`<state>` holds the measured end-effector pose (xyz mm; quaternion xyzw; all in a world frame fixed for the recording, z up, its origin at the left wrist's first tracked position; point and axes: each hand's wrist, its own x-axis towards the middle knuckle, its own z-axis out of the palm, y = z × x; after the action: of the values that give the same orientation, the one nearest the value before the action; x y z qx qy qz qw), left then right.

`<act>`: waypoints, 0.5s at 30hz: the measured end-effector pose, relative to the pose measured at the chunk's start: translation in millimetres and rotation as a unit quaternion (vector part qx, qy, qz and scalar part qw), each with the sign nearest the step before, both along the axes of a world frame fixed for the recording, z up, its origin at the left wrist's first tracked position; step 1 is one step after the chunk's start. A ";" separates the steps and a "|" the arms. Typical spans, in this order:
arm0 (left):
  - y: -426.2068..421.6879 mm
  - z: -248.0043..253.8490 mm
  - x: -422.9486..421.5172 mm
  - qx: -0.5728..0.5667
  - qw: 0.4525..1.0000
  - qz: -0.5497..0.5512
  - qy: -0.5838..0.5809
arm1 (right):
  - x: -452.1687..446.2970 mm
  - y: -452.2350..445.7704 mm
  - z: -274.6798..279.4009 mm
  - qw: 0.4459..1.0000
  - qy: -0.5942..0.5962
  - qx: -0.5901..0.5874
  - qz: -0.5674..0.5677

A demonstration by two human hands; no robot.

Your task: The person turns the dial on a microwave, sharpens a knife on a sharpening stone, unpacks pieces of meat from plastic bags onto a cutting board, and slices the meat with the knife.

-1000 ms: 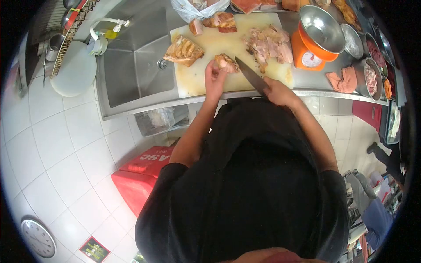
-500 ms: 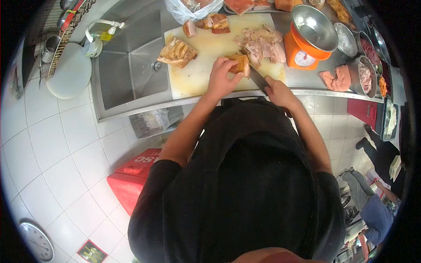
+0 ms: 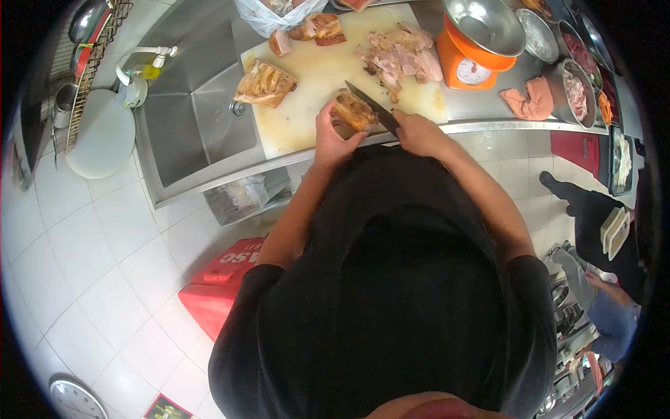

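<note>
My left hand (image 3: 333, 137) grips a browned piece of meat (image 3: 354, 110) near the front edge of the white cutting board (image 3: 307, 126). Wrapped round the handle of a knife (image 3: 377, 108), my right hand (image 3: 419, 133) keeps the dark blade against or just beside the right side of that piece; exact contact is hard to make out. Behind the blade lies a heap of sliced meat (image 3: 405, 56). A larger slab of meat with rib marks (image 3: 265, 84) rests at the board's left, and smaller chunks of meat (image 3: 317, 29) lie at the back.
Left of the board is a steel sink (image 3: 202, 105) with a tap (image 3: 146, 52). An orange scale (image 3: 471, 66) with a steel bowl (image 3: 485, 26) stands right, beside an orange cloth (image 3: 528, 99) and a pot of meat (image 3: 574, 94). Other people (image 3: 607, 321) are at far right.
The held piece has been turned and its ribbed side now faces up. The knife has swung so its tip points up-left beside the piece. The whole view has shifted slightly.
</note>
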<state>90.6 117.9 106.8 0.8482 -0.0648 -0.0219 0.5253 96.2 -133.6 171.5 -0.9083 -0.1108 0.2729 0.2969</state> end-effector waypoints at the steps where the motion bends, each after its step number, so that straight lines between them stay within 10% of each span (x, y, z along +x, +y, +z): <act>1: 1.5 -3.6 2.7 0.007 1.000 -0.001 -0.002 | 4.9 5.2 5.1 1.000 0.002 -0.008 -0.005; 15: 5.1 -2.9 12.5 0.061 0.994 -0.016 -0.094 | 16.1 48.1 72.8 0.994 0.002 -0.112 0.004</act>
<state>103.2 123.0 104.0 0.8760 -0.1259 0.0451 0.4634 112.3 -85.4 244.2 -0.9349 -0.0819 0.2868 0.1923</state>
